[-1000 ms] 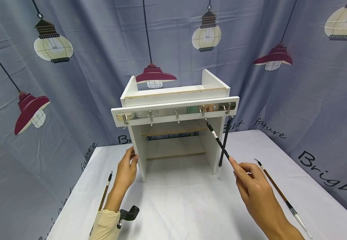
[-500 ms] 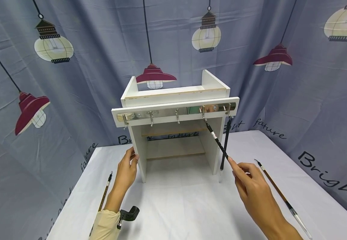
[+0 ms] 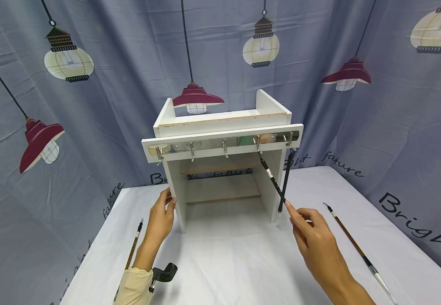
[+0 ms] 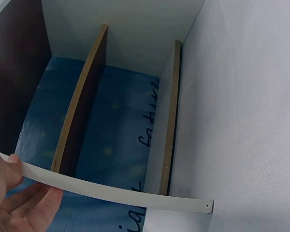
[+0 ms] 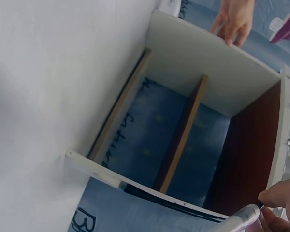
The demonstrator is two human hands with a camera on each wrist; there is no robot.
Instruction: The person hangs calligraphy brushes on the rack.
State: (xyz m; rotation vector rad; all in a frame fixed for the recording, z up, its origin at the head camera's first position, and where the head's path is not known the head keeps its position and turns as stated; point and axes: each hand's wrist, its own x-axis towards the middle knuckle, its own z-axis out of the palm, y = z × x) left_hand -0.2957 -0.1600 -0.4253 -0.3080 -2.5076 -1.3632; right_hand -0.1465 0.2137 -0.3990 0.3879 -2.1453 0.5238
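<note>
A white wooden shelf unit [image 3: 269, 186] stands in the middle, with a metal hook strip [image 3: 209, 144] along its front rail. My left hand [image 3: 161, 218] grips the edge of the left side panel [image 4: 111, 192], thumb on one face and fingers on the other. A black calligraphy brush [image 3: 271, 177] slants from the fourth hook [image 3: 258, 143] down to my right hand [image 3: 315, 243], which pinches its lower end. Its clear cap [image 5: 239, 217] shows near the right fingers. Whether its loop is over the hook is too small to tell. A second black brush [image 3: 288, 173] hangs from the rightmost hook.
One brown-handled brush [image 3: 348, 233] with a clear cap lies on the white table [image 3: 228, 262] at right. Another brown brush [image 3: 133, 245] lies at left, partly behind the left forearm. A grey-blue curtain [image 3: 128, 63] with printed lamps surrounds the table.
My right hand has shifted slightly left, and the held brush hangs a little steeper. The brush on the rightmost hook has swung a little. My left hand stays on the panel.
</note>
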